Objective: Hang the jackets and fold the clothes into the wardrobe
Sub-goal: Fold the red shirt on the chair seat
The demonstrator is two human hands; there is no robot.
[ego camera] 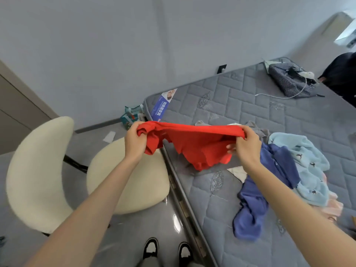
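While the person is standing at the near edge of the mattress (240, 112), black-and-white shoes (151, 247) just beside its frame, both bare arms are reaching forward and holding a red garment (198, 145) up between them. The left hand (134, 140) is gripping one end, fingers curled round a thick bunch of cloth. The right hand (247, 146) is pinching the other end of the top hem, thumb over the edge and fingers tucked behind it. The garment is hanging above the mattress's left edge, its lower part sagging in folds. I cannot tell whether it is touching the quilting.

To my eye the person is spreading it out for folding. The left end is looking too bunched for that. I would work those fingers out to a single seam, pull the top edge taut, give it a shake, then lay it flat on the bare patch below, away from the blue garment (256, 199) trailing towards the near edge.

Beside the person's left arm a cream chair (38, 170) is standing on the floor. Beyond the right hand a pale blue fleece (304, 162) is lying crumpled, waiting with the other clothes. At the far corner a dark patterned garment (287, 79) is lying with a white cable (279, 96) across it.
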